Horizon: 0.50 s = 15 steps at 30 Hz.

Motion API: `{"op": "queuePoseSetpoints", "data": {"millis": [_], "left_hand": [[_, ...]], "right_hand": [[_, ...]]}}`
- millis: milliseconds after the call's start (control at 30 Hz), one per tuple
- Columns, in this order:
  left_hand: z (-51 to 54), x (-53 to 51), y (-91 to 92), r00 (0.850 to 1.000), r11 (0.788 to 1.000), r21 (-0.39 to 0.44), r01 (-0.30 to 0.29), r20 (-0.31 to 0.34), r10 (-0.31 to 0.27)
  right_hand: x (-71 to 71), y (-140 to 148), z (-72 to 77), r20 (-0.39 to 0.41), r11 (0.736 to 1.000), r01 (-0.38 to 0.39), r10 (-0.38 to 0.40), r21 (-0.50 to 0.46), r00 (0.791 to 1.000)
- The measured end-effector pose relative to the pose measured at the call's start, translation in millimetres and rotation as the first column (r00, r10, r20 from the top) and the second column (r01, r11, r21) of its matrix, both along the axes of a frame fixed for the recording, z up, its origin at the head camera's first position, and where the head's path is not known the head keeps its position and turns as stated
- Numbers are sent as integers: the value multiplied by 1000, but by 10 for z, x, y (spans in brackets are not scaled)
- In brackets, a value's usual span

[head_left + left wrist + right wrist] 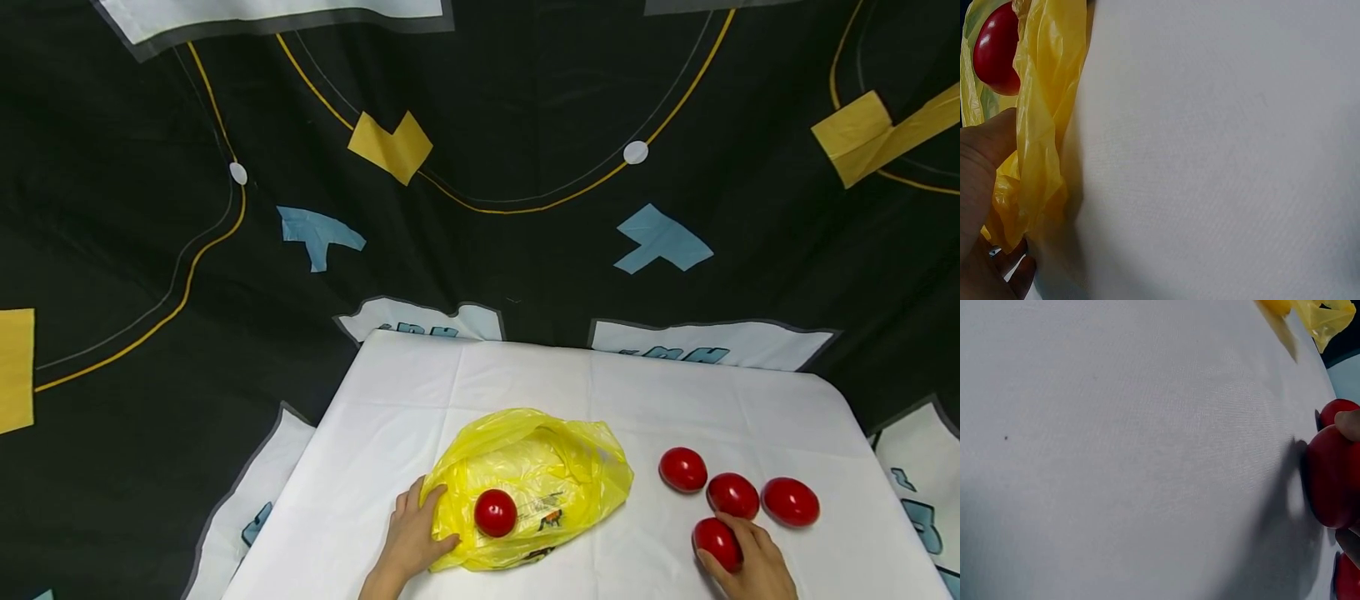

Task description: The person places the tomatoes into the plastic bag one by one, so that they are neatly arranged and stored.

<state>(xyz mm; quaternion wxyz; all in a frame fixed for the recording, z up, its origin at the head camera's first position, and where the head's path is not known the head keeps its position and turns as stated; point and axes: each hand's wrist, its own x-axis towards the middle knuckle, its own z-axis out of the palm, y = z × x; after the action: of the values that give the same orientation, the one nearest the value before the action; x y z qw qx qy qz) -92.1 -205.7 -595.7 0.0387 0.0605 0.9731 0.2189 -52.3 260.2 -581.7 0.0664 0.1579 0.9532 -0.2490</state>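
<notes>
A yellow plastic bag (577, 483) lies on the table with its mouth spread wide. One glossy red ball (496, 512), slightly egg-shaped, rests inside it. My left hand (412, 533) holds the bag's left edge. In the left wrist view the thumb (988, 150) is on the inner side of the yellow film and the other fingers are behind it. At the right, my right hand (757, 562) grips another red ball (716, 542) between thumb and fingers. In the right wrist view that held ball (1330, 481) is partly cut off by the frame's edge.
Three more red balls lie close to my right hand: one at the left (683, 469), one in the middle (732, 496) and one at the right (791, 502). A white cloth (525, 375) covers the table. Beyond its far edge hangs a black patterned curtain (487, 267).
</notes>
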Motion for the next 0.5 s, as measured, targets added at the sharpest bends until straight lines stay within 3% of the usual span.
{"op": "queuePoseSetpoints", "data": {"millis": [500], "left_hand": [[5, 3, 7, 1000, 1000, 1, -4, -2, 4]], "right_hand": [[7, 58, -131, 76, 999, -24, 25, -22, 997]]}}
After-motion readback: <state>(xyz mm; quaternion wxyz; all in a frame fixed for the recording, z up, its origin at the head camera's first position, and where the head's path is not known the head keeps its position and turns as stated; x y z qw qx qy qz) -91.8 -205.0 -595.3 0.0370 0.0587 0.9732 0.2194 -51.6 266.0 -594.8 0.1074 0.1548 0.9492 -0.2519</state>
